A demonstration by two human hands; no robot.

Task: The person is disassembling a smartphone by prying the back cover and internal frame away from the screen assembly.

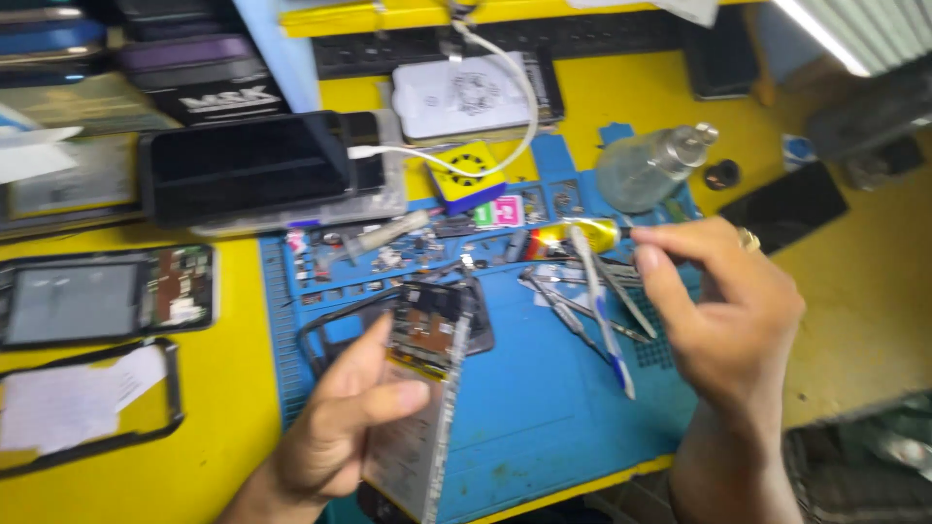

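My left hand [340, 422] grips an opened phone [422, 388], held upright with its circuit board and battery facing me. The phone hovers over a blue work mat [544, 427]. My right hand [723, 311] pinches a slim tool with a yellow barrel [587, 235], its tip pointing left above the mat. A ring shows on one finger of that hand. Tweezers and a blue-handled tool [607, 325] lie on the mat under my right hand.
A yellow table [233, 417] holds several opened phones and frames at left [107, 291]. A dark tray [243, 165], a white pad with a cable [466, 92], a clear bottle [650, 165] and a black phone [786, 204] sit further back.
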